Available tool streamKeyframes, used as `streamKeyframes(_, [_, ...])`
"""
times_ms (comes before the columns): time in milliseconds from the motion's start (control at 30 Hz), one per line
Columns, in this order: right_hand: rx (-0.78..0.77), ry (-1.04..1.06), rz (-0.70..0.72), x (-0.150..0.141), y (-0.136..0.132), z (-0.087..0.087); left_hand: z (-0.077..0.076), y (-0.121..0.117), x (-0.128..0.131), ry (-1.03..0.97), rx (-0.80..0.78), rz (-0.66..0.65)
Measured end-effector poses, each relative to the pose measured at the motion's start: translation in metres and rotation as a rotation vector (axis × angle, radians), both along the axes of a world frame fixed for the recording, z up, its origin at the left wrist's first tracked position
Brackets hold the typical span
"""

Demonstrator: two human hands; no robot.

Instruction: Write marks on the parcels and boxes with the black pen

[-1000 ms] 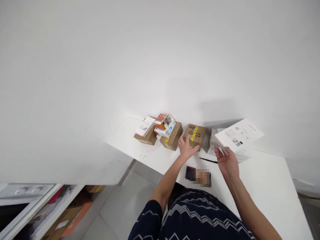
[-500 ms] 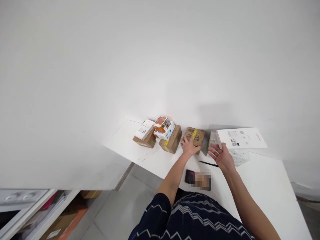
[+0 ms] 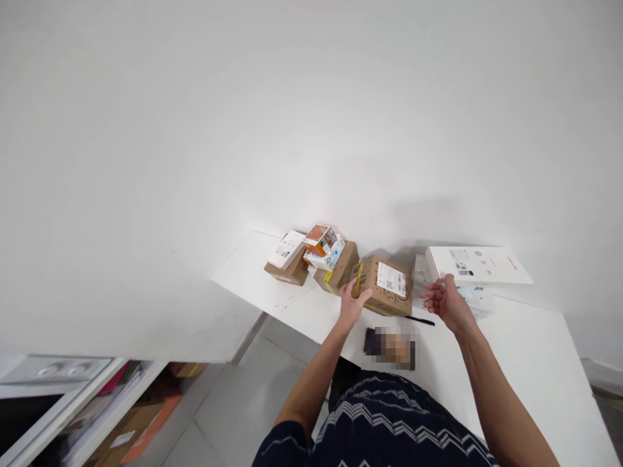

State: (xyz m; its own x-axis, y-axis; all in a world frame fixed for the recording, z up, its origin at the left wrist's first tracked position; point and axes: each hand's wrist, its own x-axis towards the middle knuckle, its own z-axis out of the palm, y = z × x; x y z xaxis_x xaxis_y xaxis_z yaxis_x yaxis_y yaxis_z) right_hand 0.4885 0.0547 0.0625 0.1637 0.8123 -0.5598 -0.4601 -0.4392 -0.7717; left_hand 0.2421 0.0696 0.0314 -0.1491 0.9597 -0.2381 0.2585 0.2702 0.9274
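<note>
My left hand (image 3: 353, 303) grips the left end of a brown cardboard box (image 3: 374, 290) with yellow tape. The box's side with a white label (image 3: 391, 279) faces up, and it looks tilted on the table. To the right, my right hand (image 3: 450, 306) has loosely curled fingers with no object visible in them. It is by the near left corner of a flat white box (image 3: 481, 266); whether it touches that box I cannot tell. Under the white box lies a pale, plastic-wrapped package (image 3: 479, 300). A black pen (image 3: 421, 320) rests just in front of the cardboard box.
Left of my hands, an orange and white box (image 3: 320, 240) tops a stack on another cardboard box (image 3: 344, 264). Farther left, a white box (image 3: 287, 250) lies on a carton (image 3: 291, 272). A phone with a blurred screen (image 3: 389, 348) lies near the table's front edge (image 3: 311, 332).
My left hand has turned the cardboard box, bringing its labelled side up, and moved it slightly nearer. My right hand has shifted slightly right, its fingers more curled.
</note>
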Motion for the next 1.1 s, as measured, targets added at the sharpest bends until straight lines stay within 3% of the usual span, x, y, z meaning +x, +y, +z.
streamKeyframes(133, [0.109,-0.058,0.053,-0.006,-0.014,-0.016,0.015,-0.028,-0.03,-0.4,-0.164,0.013])
streamKeyframes(267, [0.323,-0.404,0.022,-0.022,-0.03,-0.039,0.025,-0.047,-0.05,-0.615,-0.278,0.072])
streamKeyframes(333, [0.411,-0.53,0.111,-0.031,-0.036,-0.049,0.029,-0.052,-0.055,-0.701,-0.359,0.076])
streamKeyframes(433, [0.523,-0.559,0.285,-0.043,-0.041,-0.058,0.031,-0.056,-0.058,-0.767,-0.449,-0.012])
streamKeyframes(633, [0.453,-0.532,0.343,-0.047,-0.048,-0.066,0.03,-0.059,-0.073,-0.596,-0.376,-0.183])
streamKeyframes(800, [0.323,-0.357,0.384,-0.051,-0.056,-0.072,0.026,-0.058,-0.083,-0.281,-0.147,-0.111])
streamKeyframes(1100, [0.274,-0.241,0.446,-0.056,-0.06,-0.075,0.03,-0.055,-0.081,-0.067,-0.06,-0.046])
